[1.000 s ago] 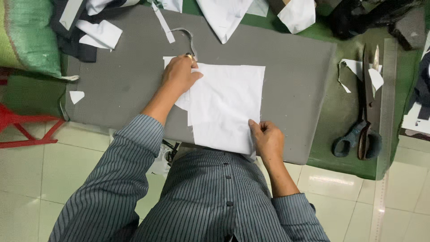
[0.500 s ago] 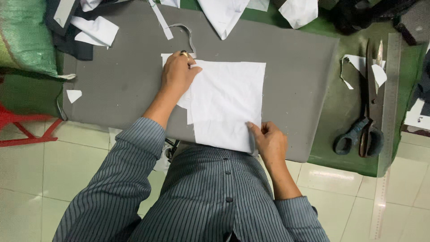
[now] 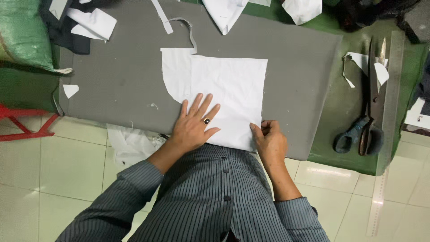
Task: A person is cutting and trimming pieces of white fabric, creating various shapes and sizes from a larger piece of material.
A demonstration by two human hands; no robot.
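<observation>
Head view, read left to right: I saw a green woven sack [image 3: 22, 33] at the far left edge and a red metal frame [image 3: 24, 123] below it, both well clear of the work. A wide grey felt pad [image 3: 112, 80] covered the bench, with a small white offcut [image 3: 70, 89] lying near its left end. On the pad lay the white cut fabric pieces [image 3: 228, 94], a squarish piece stacked over a curved-edged one that stuck out to the left.

The left hand [image 3: 195, 125], wearing a dark-stoned ring, had come back from the far top-left corner of the stack, where it sat half a second before, and now lay flat and fully spread on the near left part of the fabric, pressing rather than gripping. I judged that a smoothing pass across the pieces had just finished and the stack was being held square.

The right hand [image 3: 268, 139] stayed at the near right corner, fingers curled and pinching the fabric edge where it met the pad's near edge.

Further right, on the green table top [image 3: 331, 98], large dark tailor's shears [image 3: 365, 125] lay closed beside a long steel ruler [image 3: 394, 89], untouched
</observation>
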